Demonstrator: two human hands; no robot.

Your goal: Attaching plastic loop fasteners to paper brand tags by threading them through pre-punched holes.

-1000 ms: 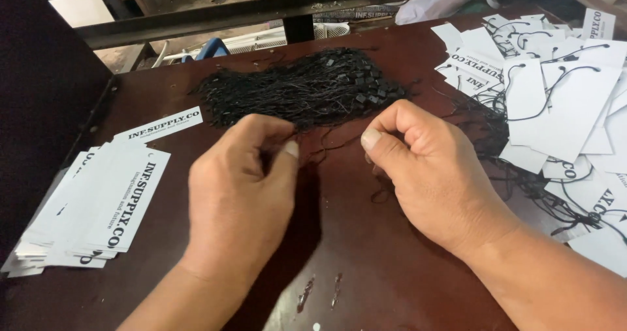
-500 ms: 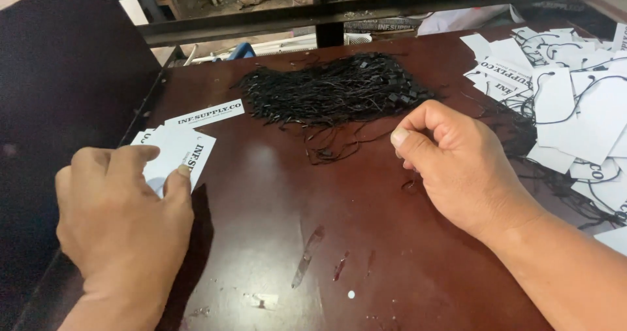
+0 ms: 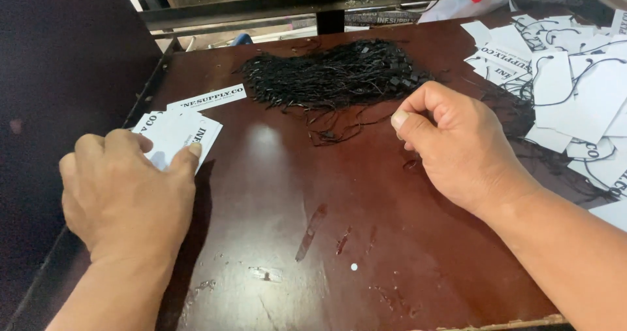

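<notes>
On brown table point(image 3: 274, 194), left hand point(image 3: 127, 194) fingers pinching white tags point(image 3: 176, 132), right hand point(image 3: 457, 148) pinching black cord point(image 3: 333, 79).

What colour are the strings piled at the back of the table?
Black strings, clearest in the head view.

The left hand point(image 3: 127, 190) lies palm down at the left, fingers curled and thumb stretched forward. The right hand point(image 3: 457, 145) is loosely fisted, thumb pressed to forefinger, forearm angling in from the lower right.

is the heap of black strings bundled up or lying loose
Loose: the heap of black strings lies spread on the dark brown table, stray strands trailing out, no tie visible.
</notes>
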